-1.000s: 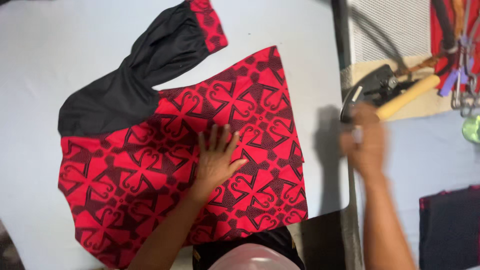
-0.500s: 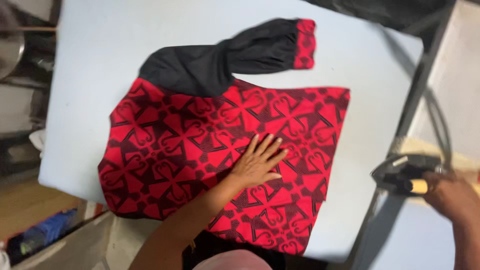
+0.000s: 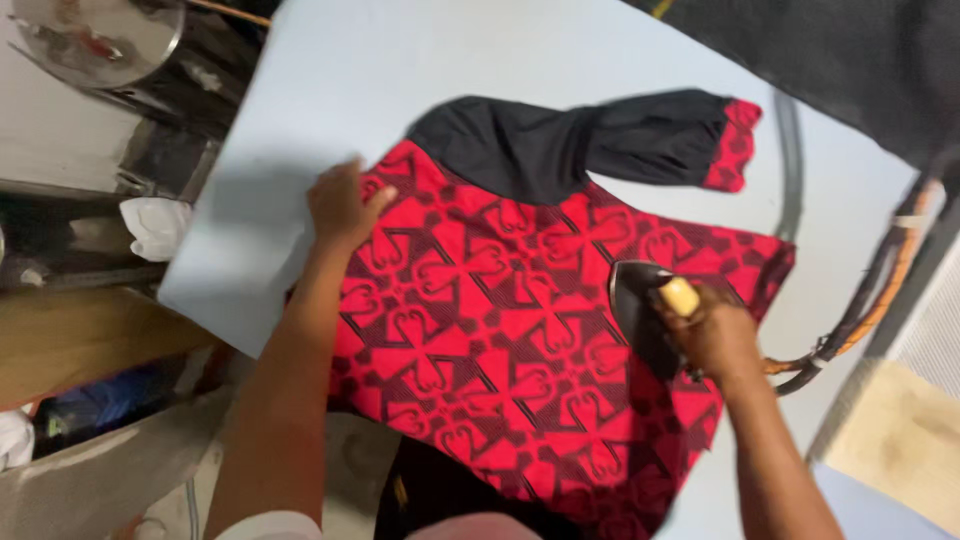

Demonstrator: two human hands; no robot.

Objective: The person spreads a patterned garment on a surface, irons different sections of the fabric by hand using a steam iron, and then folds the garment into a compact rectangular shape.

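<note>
A red garment with a dark geometric pattern (image 3: 500,300) lies flat on a pale blue ironing table (image 3: 400,60). Its black sleeve with a red cuff (image 3: 620,135) stretches toward the far right. My left hand (image 3: 340,205) presses on the garment's left shoulder edge, fingers curled down. My right hand (image 3: 715,335) grips the wooden handle of a dark clothes iron (image 3: 640,310), which rests on the right part of the garment. The iron's cord (image 3: 870,290) runs off to the right.
A dark cloth (image 3: 860,60) lies at the top right. A metal pot (image 3: 100,35) and a white rag (image 3: 155,225) sit left of the table. A tan pad (image 3: 900,440) is at the lower right, a wooden surface (image 3: 70,345) at the left.
My right hand brought the iron from the stand at the right onto the garment. My left hand slid from the garment's middle to its left shoulder edge.
</note>
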